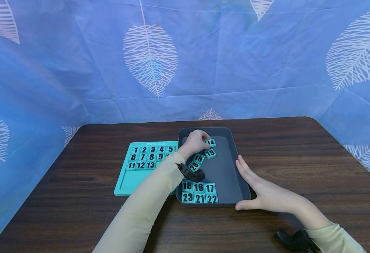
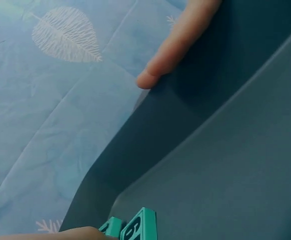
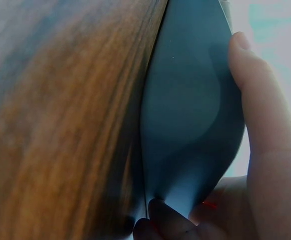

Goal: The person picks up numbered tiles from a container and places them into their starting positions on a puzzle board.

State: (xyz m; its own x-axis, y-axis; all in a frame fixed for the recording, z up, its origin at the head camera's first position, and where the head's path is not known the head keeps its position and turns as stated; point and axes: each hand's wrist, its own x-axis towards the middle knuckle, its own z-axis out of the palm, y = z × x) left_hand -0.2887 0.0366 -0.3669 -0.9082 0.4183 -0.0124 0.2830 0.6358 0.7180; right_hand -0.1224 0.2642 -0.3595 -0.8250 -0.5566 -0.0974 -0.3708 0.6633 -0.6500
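Tiles (image 1: 198,187) crowd the tray's (image 1: 229,168) left, but my left hand (image 1: 196,142) has room on its right side.

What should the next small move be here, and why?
Probably lift tile 14 from the tray and set it on the board, just right of tile 13. The left hand appears to pinch it, and the board's third row reads 11, 12, 13, with bare surface beside 13.

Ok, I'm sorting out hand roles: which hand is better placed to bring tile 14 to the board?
Left, probably: the left hand pinches tile 14, and the turquoise board lies on that side of the tray. The right hand rests against the tray's opposite side, farther from both.
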